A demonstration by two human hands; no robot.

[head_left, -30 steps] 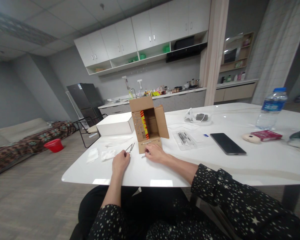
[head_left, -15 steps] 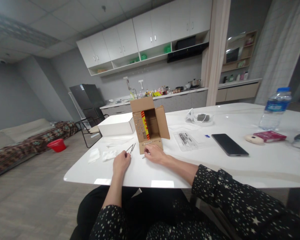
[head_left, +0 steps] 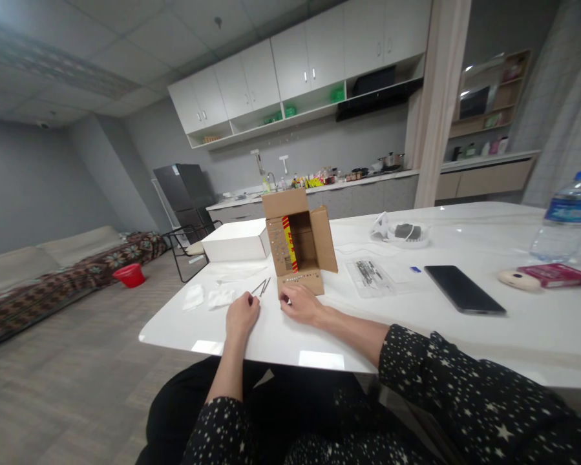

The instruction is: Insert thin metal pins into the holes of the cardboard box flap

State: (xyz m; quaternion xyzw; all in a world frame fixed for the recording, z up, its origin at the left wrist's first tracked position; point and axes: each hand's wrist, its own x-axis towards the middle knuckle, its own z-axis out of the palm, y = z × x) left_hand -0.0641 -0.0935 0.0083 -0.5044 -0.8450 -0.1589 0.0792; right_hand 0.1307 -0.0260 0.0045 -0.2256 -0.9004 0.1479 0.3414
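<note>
Two hands of mine rest on the white worktop (head_left: 464, 336), close to its near edge. My left hand (head_left: 242, 314) lies knuckles up with the fingers curled under, and its fingertips sit at the near end of a pair of thin metal tweezers (head_left: 261, 287); whether it actually pinches them I cannot tell. My right hand (head_left: 300, 303) lies flat-ish, fingers bent, just in front of the open cardboard box (head_left: 300, 248), its fingertips touching or nearly touching the box's lowered front flap (head_left: 300, 282). If something small is under those fingers, it is hidden from me.

The box stands upright with its flaps folded out, a red and yellow strip showing on its inner left wall. To the left of the tweezers lie two small white pads (head_left: 207, 298). Behind them sits a flat white box (head_left: 236, 240). To the right of the cardboard box lies a clear plastic bag (head_left: 370, 276) with dark small parts inside, then a black phone (head_left: 463, 290) face up, well apart from my hands. A water bottle (head_left: 566, 216) stands at the far right.
</note>
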